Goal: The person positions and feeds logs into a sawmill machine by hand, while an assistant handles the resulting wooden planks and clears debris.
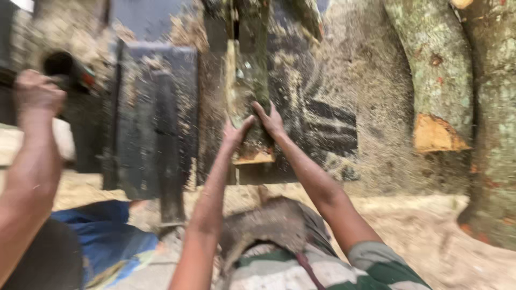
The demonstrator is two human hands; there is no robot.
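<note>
Both hands up and forward on the near end of a log — bark-covered, long axis running straight away from the body and rising toward the top of the view, its fresh-cut pale end face just below the palms. Left hand pressed against the left flank of that end, fingers spread and flat, not curled round. Right hand set on the right flank, a little higher, fingers likewise splayed along the bark; pushing or steadying contact rather than a closed grip, with no clench visible on either side. Both about equally close, the right reaching slightly further along the wood. Forearms stretched out nearly straight, converging from the shoulders to a narrow wedge at the log end, elbows low, above the striped shirt.

Sawdust flying off the left side of the log, beside a dark upright machine frame. Far left, another person's hand closed on a dark handle, arm raised; blue cloth below it. At right, two thick tree trunks leaning over a sawdust-covered floor. Much motion blur — finer detail of the machine not readable.
</note>
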